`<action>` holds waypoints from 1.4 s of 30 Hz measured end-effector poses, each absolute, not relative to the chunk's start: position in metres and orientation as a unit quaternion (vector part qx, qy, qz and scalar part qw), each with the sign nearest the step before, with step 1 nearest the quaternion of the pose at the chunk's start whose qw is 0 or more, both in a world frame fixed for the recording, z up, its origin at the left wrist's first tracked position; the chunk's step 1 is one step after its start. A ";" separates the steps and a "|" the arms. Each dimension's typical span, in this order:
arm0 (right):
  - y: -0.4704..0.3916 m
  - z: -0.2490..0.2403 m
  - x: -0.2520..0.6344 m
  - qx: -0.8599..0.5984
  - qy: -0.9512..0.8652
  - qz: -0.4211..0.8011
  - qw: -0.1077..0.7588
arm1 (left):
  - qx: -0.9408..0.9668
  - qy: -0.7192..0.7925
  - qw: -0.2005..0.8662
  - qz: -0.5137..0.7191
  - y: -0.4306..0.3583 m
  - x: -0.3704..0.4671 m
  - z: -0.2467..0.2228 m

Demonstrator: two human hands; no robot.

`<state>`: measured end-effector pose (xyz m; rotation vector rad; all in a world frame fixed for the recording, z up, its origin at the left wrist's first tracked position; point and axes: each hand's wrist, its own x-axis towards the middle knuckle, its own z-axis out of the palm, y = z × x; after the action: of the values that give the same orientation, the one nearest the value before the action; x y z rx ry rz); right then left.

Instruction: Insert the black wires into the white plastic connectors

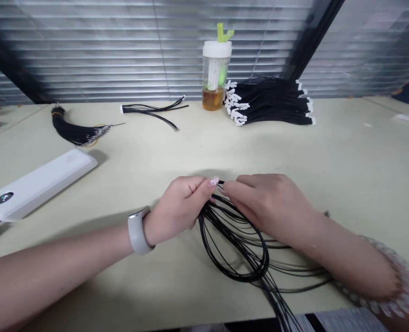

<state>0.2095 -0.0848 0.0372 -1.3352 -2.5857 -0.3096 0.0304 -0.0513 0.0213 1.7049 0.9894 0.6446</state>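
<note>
A bundle of thin black cables loops down from between my hands and trails over the front edge of the table. My left hand, with a grey watch band at the wrist, is closed round the top of the bundle, thumb uppermost. Close beside it, my right hand pinches a short black stretch of cable near the left thumb. The fingertips of both hands almost meet. My right fingers are partly hidden behind the hand, so the exact end they grip does not show.
A white power bank lies at the left. Behind it are a tied black wire bundle and a branched cable. A bottle of amber liquid stands at the back, next to a pile of black cables with white connectors.
</note>
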 end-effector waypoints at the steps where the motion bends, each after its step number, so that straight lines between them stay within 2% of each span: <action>1: -0.085 0.037 0.209 -0.450 -0.880 -0.107 0.108 | 0.707 0.409 0.512 0.264 -0.051 0.030 0.021; 23: -0.091 0.045 0.207 -0.449 -0.879 -0.153 0.052 | 0.711 0.411 0.512 0.251 -0.054 0.031 0.022; 30: -0.092 0.041 0.203 -0.446 -0.875 -0.179 0.062 | 0.717 0.396 0.509 0.265 -0.053 0.032 0.022; 33: -0.089 0.042 0.204 -0.474 -0.867 -0.130 0.077 | 0.704 0.408 0.517 0.265 -0.054 0.032 0.021; 37: -0.078 0.049 0.218 -0.509 -0.846 -0.011 0.156 | 0.671 0.431 0.528 0.293 -0.052 0.032 0.019; 42: -0.062 0.056 0.245 -0.516 -0.823 0.074 0.226 | 0.638 0.450 0.533 0.327 -0.048 0.031 0.016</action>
<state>0.2451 -0.0616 0.0561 -1.4215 -2.2684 0.2032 0.0306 -0.0481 0.0157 1.5207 1.0720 0.7806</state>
